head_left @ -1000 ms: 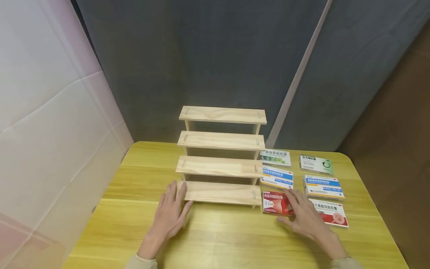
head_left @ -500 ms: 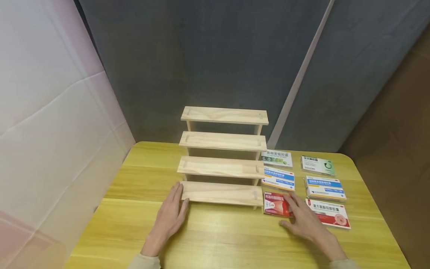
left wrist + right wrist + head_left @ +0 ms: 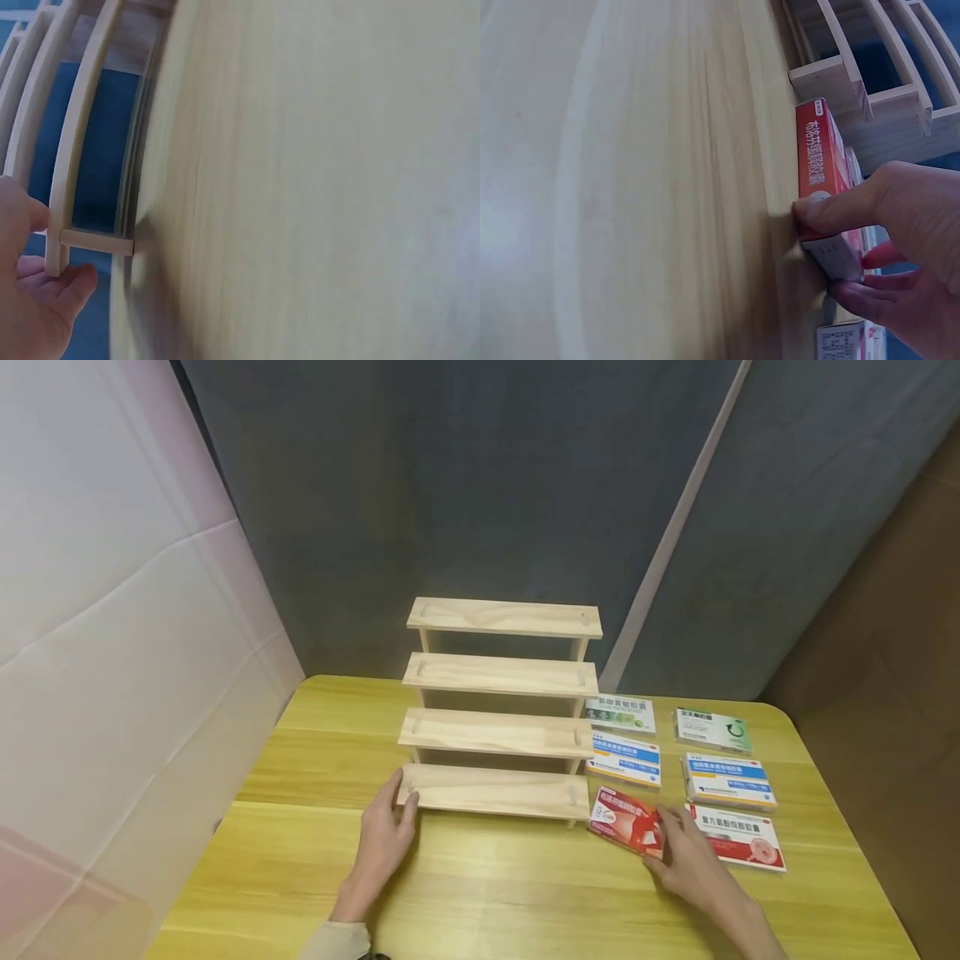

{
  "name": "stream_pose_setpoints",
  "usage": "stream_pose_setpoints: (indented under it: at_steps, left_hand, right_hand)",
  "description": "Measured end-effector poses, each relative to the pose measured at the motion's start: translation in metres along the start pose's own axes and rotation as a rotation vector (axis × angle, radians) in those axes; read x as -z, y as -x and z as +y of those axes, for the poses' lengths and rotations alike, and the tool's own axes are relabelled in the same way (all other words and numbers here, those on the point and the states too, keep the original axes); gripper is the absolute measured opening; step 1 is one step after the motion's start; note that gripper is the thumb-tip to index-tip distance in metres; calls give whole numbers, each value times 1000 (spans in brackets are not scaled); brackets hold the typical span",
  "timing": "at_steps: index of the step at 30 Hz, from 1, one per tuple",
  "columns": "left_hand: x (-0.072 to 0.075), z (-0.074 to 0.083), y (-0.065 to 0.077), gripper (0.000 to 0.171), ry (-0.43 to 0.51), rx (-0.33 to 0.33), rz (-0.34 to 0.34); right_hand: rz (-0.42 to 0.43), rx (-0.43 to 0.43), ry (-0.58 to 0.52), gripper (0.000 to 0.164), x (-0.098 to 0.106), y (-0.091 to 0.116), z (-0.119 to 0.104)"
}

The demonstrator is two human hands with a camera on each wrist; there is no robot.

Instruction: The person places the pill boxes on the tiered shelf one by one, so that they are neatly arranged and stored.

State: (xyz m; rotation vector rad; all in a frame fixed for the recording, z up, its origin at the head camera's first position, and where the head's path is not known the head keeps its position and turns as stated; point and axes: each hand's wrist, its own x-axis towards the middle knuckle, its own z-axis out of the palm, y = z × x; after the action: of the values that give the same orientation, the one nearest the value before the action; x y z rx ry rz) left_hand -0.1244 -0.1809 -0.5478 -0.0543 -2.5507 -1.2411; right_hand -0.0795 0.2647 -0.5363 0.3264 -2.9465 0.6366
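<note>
A pale wooden four-tier step rack [image 3: 495, 732] stands on the table. My left hand [image 3: 384, 839] grips the left end of its lowest step; in the left wrist view, the thumb and fingers of this hand [image 3: 34, 289] lie on either side of the board's end. To the rack's right, my right hand [image 3: 693, 864] pinches a red medicine box [image 3: 622, 820] at its right end. This box sits askew, its left corner close to the lowest step. The right wrist view has the thumb on the long side of the red box [image 3: 816, 161] and the fingers at its far side.
Behind the red box lie a blue-and-white box [image 3: 624, 760] and a green-and-white box [image 3: 621, 713]. A second column holds a red-and-white box [image 3: 738, 837], another blue-and-white box [image 3: 729, 781] and another green-and-white box [image 3: 712, 730]. A dark curtain [image 3: 465, 485] hangs behind the table [image 3: 480, 893].
My right hand has closed on the red box and turned it, its right end now nearer the front. My left fingers, straighter before, have bent round the lowest step's end.
</note>
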Motion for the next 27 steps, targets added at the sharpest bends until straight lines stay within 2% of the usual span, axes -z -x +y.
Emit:
stream_pose_setpoints:
  at_steps: [6, 10, 13, 19, 27]
  left_hand:
    - [-2, 1, -1, 56, 220, 258, -27]
    - [-5, 0, -2, 55, 370, 369, -19]
    - [-6, 0, -2, 55, 438, 394, -3]
    - [-7, -4, 0, 54, 488, 395, 3]
    - [-7, -11, 3, 55, 574, 449, 3]
  right_hand:
    - [1, -79, -12, 82, -1, 6, -2]
    - [29, -138, -41, 84, -1, 12, -3]
    - [65, -172, -53, 85, 0, 18, -5]
    - [174, -195, -50, 85, 2, 26, -11]
    - [296, -225, -78, 85, 2, 28, -13]
